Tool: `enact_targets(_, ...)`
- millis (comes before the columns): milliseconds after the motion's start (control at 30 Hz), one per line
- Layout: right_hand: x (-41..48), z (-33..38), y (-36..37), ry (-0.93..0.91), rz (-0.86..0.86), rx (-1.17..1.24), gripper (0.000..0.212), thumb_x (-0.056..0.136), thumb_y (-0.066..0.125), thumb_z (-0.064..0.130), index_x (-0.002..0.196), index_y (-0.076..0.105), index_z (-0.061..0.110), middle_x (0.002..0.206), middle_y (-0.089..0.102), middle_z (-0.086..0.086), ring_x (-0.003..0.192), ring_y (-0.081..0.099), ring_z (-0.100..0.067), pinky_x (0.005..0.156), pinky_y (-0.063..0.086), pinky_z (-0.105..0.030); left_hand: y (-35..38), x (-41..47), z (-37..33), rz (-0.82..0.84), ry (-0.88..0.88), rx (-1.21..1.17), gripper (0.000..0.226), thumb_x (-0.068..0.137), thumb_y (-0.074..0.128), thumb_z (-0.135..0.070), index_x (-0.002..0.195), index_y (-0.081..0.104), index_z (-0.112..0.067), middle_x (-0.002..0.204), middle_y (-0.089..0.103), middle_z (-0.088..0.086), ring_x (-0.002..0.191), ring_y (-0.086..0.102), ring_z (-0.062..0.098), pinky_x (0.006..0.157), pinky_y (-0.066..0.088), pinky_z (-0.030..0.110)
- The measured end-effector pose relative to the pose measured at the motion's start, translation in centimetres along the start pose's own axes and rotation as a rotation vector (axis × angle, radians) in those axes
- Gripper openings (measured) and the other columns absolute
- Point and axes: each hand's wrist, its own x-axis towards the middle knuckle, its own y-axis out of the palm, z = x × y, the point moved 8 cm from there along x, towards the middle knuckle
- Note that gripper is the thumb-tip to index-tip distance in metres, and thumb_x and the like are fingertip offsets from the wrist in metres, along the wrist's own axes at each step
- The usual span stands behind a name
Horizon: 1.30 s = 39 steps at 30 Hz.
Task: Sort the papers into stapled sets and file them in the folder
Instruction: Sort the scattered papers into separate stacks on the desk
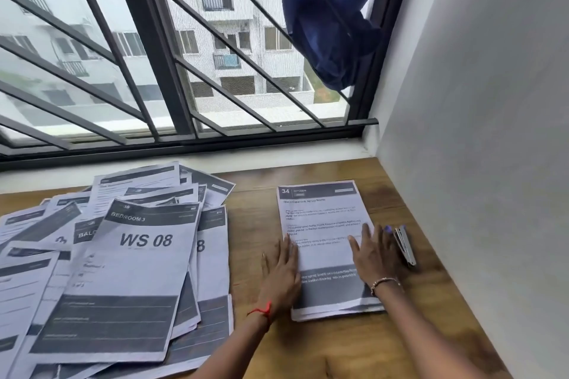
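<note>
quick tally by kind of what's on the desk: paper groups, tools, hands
Paper groups: 2, the loose messy pile and the squared stack
Staplers: 1, the stapler right of the stack
Hands: 2, left hand and right hand, flat on the stack's side edges
Folders: 0 in view
Total: 5

Wooden desk [354,344] set in corner, grain visible. White-grey wall [480,101] runs along its right side. Behind desk, dark-framed window [147,49] with diagonal metal grille bars [224,92]. Blue curtain [326,18] bunched at window's upper right. Apartment building [234,49] with balconies visible outside.
</note>
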Motion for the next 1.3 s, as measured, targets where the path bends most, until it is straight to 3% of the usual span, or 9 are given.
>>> enact_targets(67,-0.7,0.1,1.2,-0.014,0.052,-0.011,0.079,0.096,0.009,0.052,0.107,0.065,-0.003,0.098,0.063,-0.025,0.088,0.062,-0.041,0.073,0.053,-0.048,0.7,-0.2,0.1,0.020,0.017,0.025,0.085,0.072,-0.011,-0.052,0.146,-0.014,-0.011,0.141,-0.033,-0.002,0.140,-0.023,0.015,0.106,-0.025,0.038)
enact_targets(133,-1.2,0.0,1.8,-0.005,0.084,0.019,0.083,0.096,0.004,0.052,0.112,0.063,-0.004,0.106,0.063,-0.026,0.094,0.062,-0.042,0.077,0.052,-0.052,0.7,-0.3,0.2,-0.004,0.021,0.064,0.091,0.073,-0.013,-0.058,0.147,-0.004,-0.005,0.148,-0.021,0.001,0.142,-0.015,0.015,0.104,-0.030,0.033)
enact_targets(200,-1.4,-0.3,2.2,0.015,0.094,0.055,0.082,0.096,0.004,0.052,0.116,0.061,-0.003,0.112,0.062,-0.026,0.103,0.060,-0.044,0.083,0.049,-0.056,1.6,-0.3,0.7,0.058,-0.003,0.165,0.081,0.091,-0.003,-0.054,0.142,0.026,0.001,0.152,0.019,0.005,0.143,0.014,0.019,0.109,-0.013,0.036)
enact_targets(267,-1.2,-0.5,2.0,0.032,0.054,0.087,0.082,0.096,0.002,0.052,0.120,0.059,-0.002,0.117,0.059,-0.026,0.110,0.056,-0.045,0.089,0.045,-0.057,3.1,0.4,1.6,0.087,-0.017,0.204,0.066,0.098,0.003,-0.048,0.134,0.038,-0.006,0.143,0.039,0.001,0.144,0.009,0.017,0.108,0.002,0.040)
enact_targets(467,-0.9,-0.6,1.9,0.075,0.021,0.180,0.076,0.094,0.013,0.051,0.117,0.058,-0.006,0.118,0.057,-0.028,0.109,0.053,-0.047,0.092,0.042,-0.057,-0.2,-0.3,0.7,-0.039,0.010,-0.108,0.106,0.065,0.003,-0.077,0.144,-0.017,-0.008,0.144,-0.028,-0.002,0.136,-0.021,0.006,0.108,-0.020,0.028)
enact_targets(633,-0.2,-0.2,1.5,0.132,-0.006,0.303,0.062,0.077,0.038,0.035,0.111,0.058,-0.013,0.111,0.055,-0.031,0.104,0.049,-0.048,0.092,0.039,-0.055,-1.2,0.0,1.3,-0.096,-0.023,-0.460,0.083,0.089,0.060,-0.032,0.148,0.006,-0.010,0.155,0.001,-0.002,0.143,0.004,0.012,0.110,0.000,0.016)
enact_targets(800,0.1,0.5,1.5,0.157,-0.026,0.399,0.060,0.071,0.049,0.025,0.115,0.054,-0.015,0.111,0.050,-0.032,0.107,0.043,-0.047,0.094,0.035,-0.051,-2.4,-0.2,1.7,-0.162,-0.001,-0.543,0.079,0.086,0.061,-0.006,0.147,0.011,-0.007,0.144,0.003,-0.011,0.136,0.004,0.004,0.107,0.002,0.009)
enact_targets(900,0.4,2.4,2.1,0.128,-0.012,0.428,0.057,0.070,0.051,0.025,0.112,0.055,-0.015,0.106,0.052,-0.032,0.101,0.045,-0.047,0.091,0.037,-0.049,-3.1,0.1,3.3,-0.206,-0.045,-0.487,0.077,0.084,0.061,-0.005,0.146,0.013,-0.002,0.150,0.005,-0.004,0.139,0.005,0.007,0.101,-0.002,0.000)
enact_targets(1300,-0.2,5.5,1.2,0.045,-0.036,0.234,0.060,0.074,0.029,0.034,0.103,0.058,-0.009,0.099,0.056,-0.028,0.089,0.053,-0.040,0.077,0.043,-0.049,-3.6,0.3,5.1,-0.146,0.012,-0.273,0.079,0.091,0.055,-0.023,0.147,0.003,-0.002,0.156,-0.008,0.008,0.144,-0.006,0.015,0.107,-0.009,0.012)
